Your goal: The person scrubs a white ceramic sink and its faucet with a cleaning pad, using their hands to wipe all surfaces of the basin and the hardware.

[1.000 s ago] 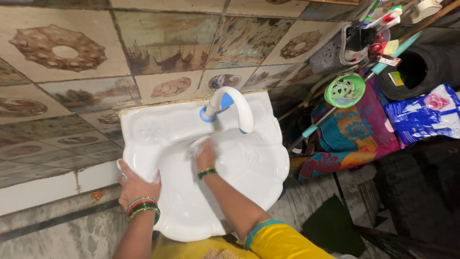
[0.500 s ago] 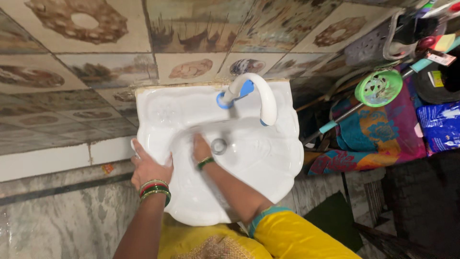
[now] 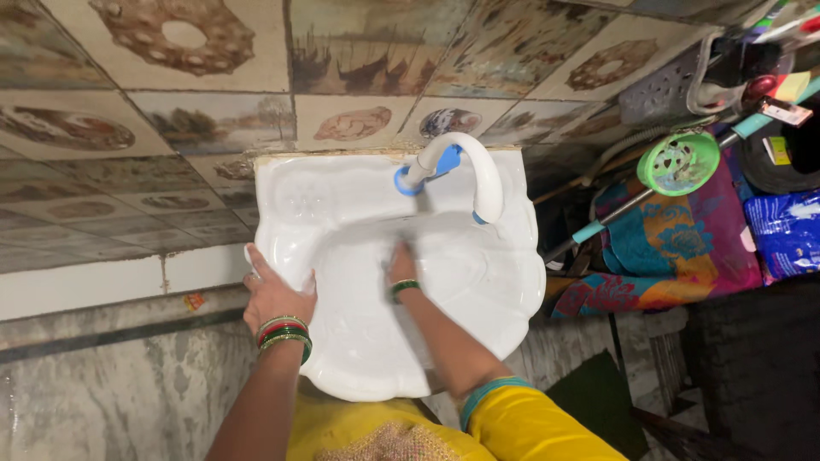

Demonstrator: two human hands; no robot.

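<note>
The sink point(image 3: 478, 290) is white and glossy with a scalloped rim, fixed against a wall of picture tiles point(image 3: 359, 51). A white curved tap point(image 3: 478, 175) with a blue collar arches over the bowl. The left hand point(image 3: 275, 297) lies open along the sink's left rim, fingers spread and thumb hooked over the edge, bangles at the wrist. The right hand point(image 3: 400, 265) is down inside the bowl under the tap, pressed to the porcelain. It is blurred, so I cannot tell whether it is curled around anything, and it covers the middle of the bowl. To the right, a grey basket point(image 3: 662, 85) hangs partly cut off, holding brushes (too jumbled to sort out), with a green strainer point(image 3: 679, 162) beside a bright patterned cloth point(image 3: 675, 248).
</note>
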